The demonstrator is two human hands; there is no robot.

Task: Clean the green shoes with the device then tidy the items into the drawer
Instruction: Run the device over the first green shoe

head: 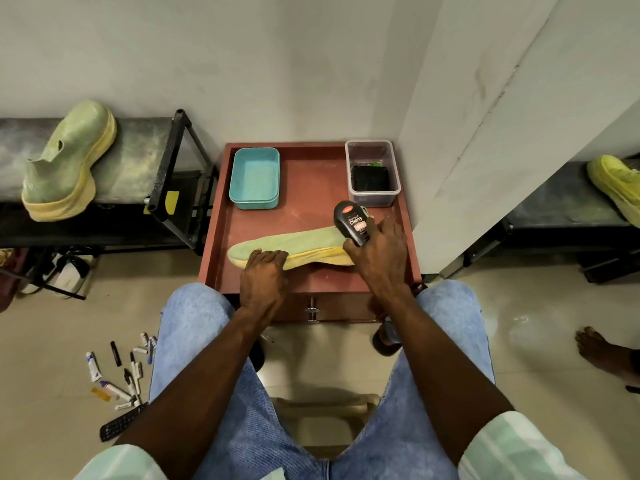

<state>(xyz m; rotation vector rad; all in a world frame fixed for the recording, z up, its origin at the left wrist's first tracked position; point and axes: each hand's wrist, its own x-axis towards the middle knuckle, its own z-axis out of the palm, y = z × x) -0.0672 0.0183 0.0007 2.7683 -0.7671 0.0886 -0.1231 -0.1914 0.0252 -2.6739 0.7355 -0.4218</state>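
A green shoe with a yellow sole (298, 244) lies on its side across the red-brown table top (311, 181). My left hand (265, 271) grips its toe end, fingers curled over the edge. At the heel end my right hand (381, 252) holds a black bottle-shaped device with a red label (353, 221), tip down on the shoe. A second green shoe (67, 161) stands on the rack at the left. The drawer (329, 306) under the table top is closed; its metal handle shows.
A teal tub (255, 178) and a clear tub with a dark item inside (373, 173) stand at the table's back. Small tubes, pens and a remote (119, 379) lie on the floor at left. Another yellow-green shoe (616, 185) and a person's foot (604, 351) are at right.
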